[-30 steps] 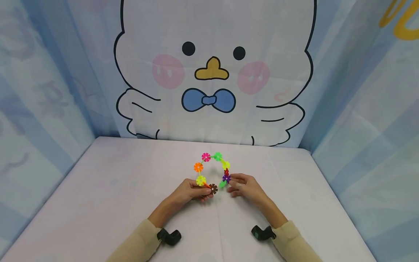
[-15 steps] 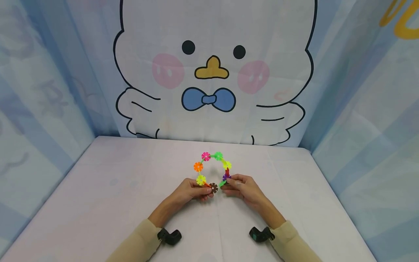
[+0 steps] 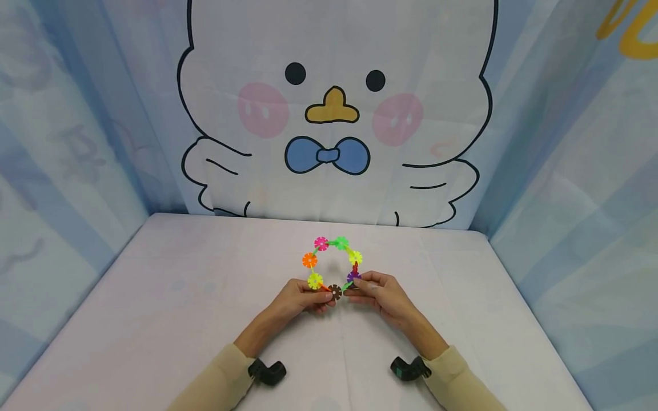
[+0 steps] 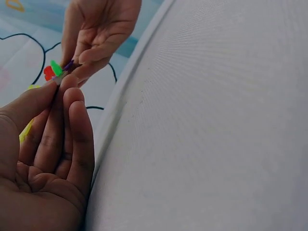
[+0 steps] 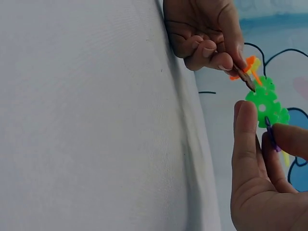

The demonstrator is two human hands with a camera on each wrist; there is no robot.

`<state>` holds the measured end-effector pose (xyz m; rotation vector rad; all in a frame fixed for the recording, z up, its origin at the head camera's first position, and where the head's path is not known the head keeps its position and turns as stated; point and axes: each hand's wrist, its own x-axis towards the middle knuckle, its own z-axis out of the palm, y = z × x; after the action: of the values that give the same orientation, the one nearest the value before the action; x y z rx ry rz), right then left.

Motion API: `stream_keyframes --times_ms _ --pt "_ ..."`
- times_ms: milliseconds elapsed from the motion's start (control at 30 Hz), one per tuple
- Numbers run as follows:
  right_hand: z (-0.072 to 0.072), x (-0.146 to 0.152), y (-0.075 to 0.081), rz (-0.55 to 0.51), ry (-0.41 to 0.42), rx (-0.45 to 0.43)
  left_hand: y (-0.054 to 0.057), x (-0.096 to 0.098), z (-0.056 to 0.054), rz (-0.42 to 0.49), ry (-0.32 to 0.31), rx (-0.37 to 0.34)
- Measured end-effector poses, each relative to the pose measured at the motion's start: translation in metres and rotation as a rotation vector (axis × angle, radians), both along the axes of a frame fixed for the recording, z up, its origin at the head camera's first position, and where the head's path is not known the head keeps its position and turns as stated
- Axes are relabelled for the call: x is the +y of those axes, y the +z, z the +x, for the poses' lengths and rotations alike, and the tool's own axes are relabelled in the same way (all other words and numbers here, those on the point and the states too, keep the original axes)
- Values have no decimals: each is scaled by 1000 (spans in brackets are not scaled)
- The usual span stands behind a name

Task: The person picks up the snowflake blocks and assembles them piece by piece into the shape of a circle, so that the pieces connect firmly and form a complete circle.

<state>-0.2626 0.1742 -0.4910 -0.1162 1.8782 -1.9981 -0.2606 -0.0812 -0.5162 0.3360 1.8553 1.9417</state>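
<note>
A ring of linked, notched plastic snowflake discs in several colours stands between the two hands above the table. My left hand (image 3: 300, 299) pinches the brown disc (image 3: 335, 293) at the ring's bottom between thumb and fingers. With thumb and forefinger, my right hand (image 3: 380, 294) pinches the purple disc (image 3: 353, 277) at the lower right. Between these two sits a green disc (image 5: 263, 107), its edge right at the brown disc's edge in the right wrist view. Pink (image 3: 321, 244), orange (image 3: 309, 260) and yellow (image 3: 315, 281) discs form the left side of the ring.
The hands work over a table with a pale cloth (image 3: 205, 274). Behind it hangs a curtain (image 3: 339, 188) printed with a cartoon figure, and more curtain closes both sides. Black wrist cameras (image 3: 267, 372) sit at the cuffs of beige sleeves (image 3: 218, 379).
My right hand has moved left and now pinches the purple disc, where its fingers were looser a second ago. The gap between the green and brown discs has closed up. My left hand stays nearly still.
</note>
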Motion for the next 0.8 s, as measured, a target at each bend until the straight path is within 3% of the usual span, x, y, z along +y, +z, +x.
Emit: stream_keyframes --times_ms 267,800 --pt "1 -3 -1 -41 7 31 0 1 1 -1 29 -12" --pt "8 -12 2 -83 -114 -3 0 3 1 -6 80 -50"
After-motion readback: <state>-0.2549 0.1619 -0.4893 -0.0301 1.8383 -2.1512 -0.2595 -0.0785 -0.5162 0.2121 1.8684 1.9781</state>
